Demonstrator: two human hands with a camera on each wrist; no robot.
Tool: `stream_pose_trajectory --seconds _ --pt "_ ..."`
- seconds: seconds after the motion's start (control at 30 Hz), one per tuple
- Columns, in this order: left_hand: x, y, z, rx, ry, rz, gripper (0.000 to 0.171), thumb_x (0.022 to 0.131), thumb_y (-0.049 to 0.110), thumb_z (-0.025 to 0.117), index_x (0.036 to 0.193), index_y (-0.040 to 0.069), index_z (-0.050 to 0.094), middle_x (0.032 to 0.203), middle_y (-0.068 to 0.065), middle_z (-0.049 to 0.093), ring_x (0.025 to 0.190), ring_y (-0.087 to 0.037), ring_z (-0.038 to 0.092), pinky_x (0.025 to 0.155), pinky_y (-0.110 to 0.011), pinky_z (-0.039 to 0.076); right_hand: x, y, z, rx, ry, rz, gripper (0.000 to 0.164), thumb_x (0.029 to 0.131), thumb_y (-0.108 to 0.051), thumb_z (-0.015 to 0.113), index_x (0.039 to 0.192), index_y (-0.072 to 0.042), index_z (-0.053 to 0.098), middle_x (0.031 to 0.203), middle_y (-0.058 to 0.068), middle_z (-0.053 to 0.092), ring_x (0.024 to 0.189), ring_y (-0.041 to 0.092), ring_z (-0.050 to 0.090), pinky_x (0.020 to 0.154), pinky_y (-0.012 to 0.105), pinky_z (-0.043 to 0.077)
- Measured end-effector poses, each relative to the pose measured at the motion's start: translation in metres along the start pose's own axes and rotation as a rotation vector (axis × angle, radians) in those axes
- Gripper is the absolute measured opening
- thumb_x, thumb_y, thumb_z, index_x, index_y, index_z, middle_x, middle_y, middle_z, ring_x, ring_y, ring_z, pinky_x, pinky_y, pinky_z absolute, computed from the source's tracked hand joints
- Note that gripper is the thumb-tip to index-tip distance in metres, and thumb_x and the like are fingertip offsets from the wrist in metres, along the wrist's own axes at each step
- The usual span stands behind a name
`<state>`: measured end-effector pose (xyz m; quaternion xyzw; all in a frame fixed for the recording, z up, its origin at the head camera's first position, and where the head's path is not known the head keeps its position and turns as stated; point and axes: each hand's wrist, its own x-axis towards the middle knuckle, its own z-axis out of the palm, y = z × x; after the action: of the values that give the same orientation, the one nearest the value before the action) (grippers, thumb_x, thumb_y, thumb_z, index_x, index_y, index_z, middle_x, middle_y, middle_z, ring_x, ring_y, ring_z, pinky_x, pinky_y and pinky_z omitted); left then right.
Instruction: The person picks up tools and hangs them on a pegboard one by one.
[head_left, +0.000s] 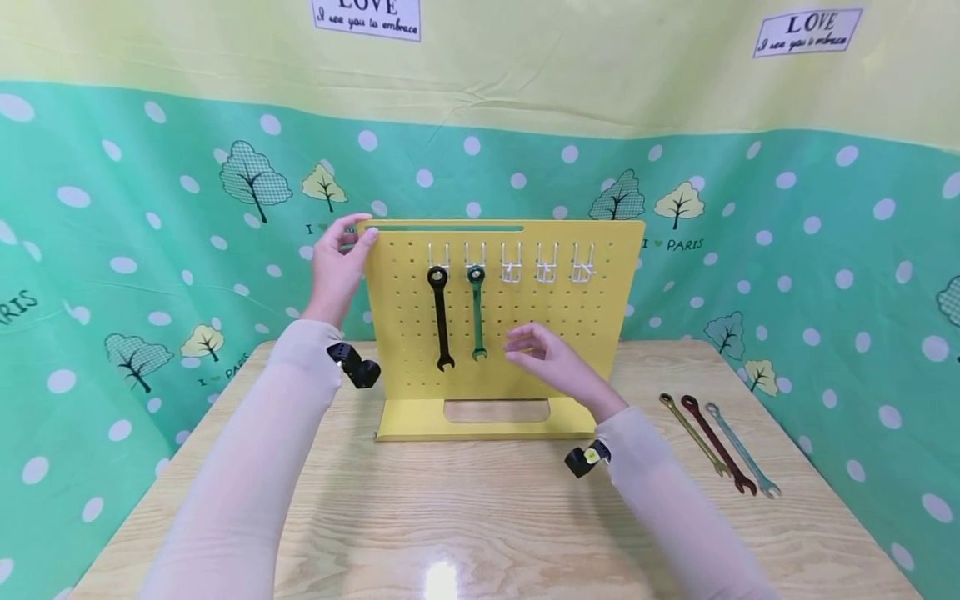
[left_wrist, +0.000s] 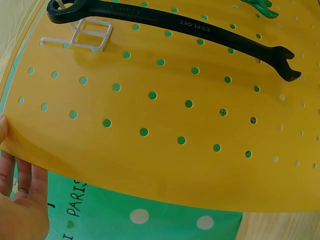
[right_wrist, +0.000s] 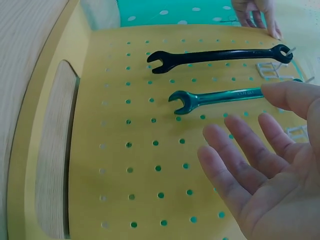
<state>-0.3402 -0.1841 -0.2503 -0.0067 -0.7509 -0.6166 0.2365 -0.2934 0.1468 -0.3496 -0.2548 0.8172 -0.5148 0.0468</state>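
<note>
My left hand (head_left: 339,265) grips the upper left corner of a yellow pegboard (head_left: 562,350), thumb on its front face and fingers behind the edge. On the board's white wire hooks hang a black combination wrench (head_left: 441,321) and, to its right, a green combination wrench (head_left: 477,317), both with ring ends up. My right hand (head_left: 551,358) is in front of the board, right of the green wrench's lower end. In the right wrist view its palm shows with nothing in it, fingers (right_wrist: 245,160) relaxed and spread, thumb overlapping the green wrench.
Three more wire hooks (head_left: 546,262) on the board's right carry no tool. At the table's right lie a yellowish wrench (head_left: 693,433), a dark red wrench (head_left: 718,444) and a silvery blue wrench (head_left: 742,450), side by side. A patterned cloth (head_left: 480,167) hangs behind the wooden table (head_left: 360,517).
</note>
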Motion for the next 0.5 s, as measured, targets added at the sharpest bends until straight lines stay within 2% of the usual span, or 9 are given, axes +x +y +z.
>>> stream_pose_trajectory --seconds 0.27,0.5 --pt "0.000 -0.002 0.000 0.004 -0.004 0.017 0.037 0.097 0.040 0.064 0.132 0.028 0.063 0.117 -0.002 0.057 0.099 -0.016 0.057 0.082 -0.031 0.051 -0.013 0.007 -0.009 -0.017 -0.010 0.018 0.048 0.101 -0.026 0.063 0.138 0.000 0.048 0.132 0.018 0.058 0.119 0.029 0.056 0.104 0.046 0.045" --pt "0.001 -0.003 0.000 0.002 -0.006 0.015 0.038 0.097 0.041 0.064 0.132 0.029 0.063 0.117 -0.003 0.057 0.099 -0.017 0.057 0.081 -0.032 0.050 -0.029 0.018 -0.020 -0.022 0.003 0.059 0.049 0.101 -0.026 0.063 0.138 0.001 0.047 0.130 0.015 0.059 0.116 0.030 0.058 0.100 0.045 0.049"
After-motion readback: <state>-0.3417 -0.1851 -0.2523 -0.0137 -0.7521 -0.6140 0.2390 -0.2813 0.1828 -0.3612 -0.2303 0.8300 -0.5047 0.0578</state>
